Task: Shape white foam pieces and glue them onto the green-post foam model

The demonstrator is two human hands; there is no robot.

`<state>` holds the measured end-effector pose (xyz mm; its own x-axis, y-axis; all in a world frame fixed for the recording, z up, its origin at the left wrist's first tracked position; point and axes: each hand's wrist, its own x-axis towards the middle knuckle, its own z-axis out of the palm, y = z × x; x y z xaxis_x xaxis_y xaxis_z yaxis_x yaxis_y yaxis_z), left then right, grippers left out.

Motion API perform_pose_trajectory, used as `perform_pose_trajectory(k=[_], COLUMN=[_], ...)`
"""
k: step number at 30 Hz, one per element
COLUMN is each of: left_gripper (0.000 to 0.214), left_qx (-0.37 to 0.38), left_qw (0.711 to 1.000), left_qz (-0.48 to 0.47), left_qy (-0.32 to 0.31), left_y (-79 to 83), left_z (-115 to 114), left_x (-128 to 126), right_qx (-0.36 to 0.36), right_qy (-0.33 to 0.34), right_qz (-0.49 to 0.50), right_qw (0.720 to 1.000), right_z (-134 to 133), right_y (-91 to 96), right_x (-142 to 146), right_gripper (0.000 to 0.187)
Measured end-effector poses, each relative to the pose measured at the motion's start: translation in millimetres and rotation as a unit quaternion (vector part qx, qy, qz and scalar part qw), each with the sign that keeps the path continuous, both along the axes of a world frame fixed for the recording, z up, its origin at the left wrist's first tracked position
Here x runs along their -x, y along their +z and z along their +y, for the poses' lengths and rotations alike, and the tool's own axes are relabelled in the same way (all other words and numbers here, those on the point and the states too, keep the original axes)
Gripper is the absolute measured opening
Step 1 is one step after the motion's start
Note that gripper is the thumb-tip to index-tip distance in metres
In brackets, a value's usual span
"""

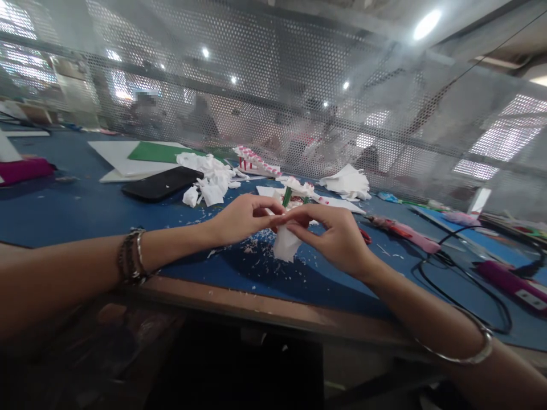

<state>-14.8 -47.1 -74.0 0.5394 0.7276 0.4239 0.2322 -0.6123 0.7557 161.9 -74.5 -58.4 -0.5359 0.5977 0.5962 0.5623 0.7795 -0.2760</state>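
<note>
A small piece of thin white paper (285, 246) hangs between my two hands, just above the blue tabletop. My left hand (241, 221) pinches its upper edge with thumb and fingertips. My right hand (337, 230) grips the same piece from the other side, fingertips meeting those of the left. Right behind the fingers is a small model with green posts (286, 197) and a white top, partly covered by my hands. White shreds (252, 250) are scattered on the table below.
Crumpled white paper (209, 173) and a black phone (162, 183) lie to the left. A red-and-white model (256, 162) stands farther back. To the right are a pink glue gun (412, 236), a black cable (465, 285) and a purple power strip (508, 285). A perforated metal screen (265, 85) rises behind.
</note>
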Motion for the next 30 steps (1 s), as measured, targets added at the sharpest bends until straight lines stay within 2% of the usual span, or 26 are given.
perform_pose_trajectory(k=[5,15,20,26,30], left_gripper=[0.021,0.021,0.022,0.02,0.021], left_qx=[0.007,0.001,-0.024,-0.051,-0.046], left_qw=[0.999,1.0,1.0,0.999,0.999], left_qz=[-0.013,0.011,0.003,0.014,0.02], left_qy=[-0.035,-0.006,0.007,-0.004,0.0], left_y=[-1.0,3.1,1.0,1.4,1.5], left_z=[-1.0,-4.8,-3.5,-4.4,-5.0], left_x=[-0.3,-3.1,-1.2,-0.6,-1.0], right_qx=[-0.055,-0.118,-0.062,-0.036,0.02], right_qy=[-0.001,0.0,-0.022,-0.006,0.013], right_qz=[-0.026,-0.069,-0.022,-0.037,-0.01], right_qw=[0.998,0.991,0.998,0.999,1.0], right_z=[0.2,-1.6,-0.7,-0.5,0.6], right_y=[2.3,4.1,2.1,-0.6,0.1], right_x=[-2.3,-2.1,-2.8,0.5,-1.9], right_gripper=[0.015,0.013,0.014,0.013,0.016])
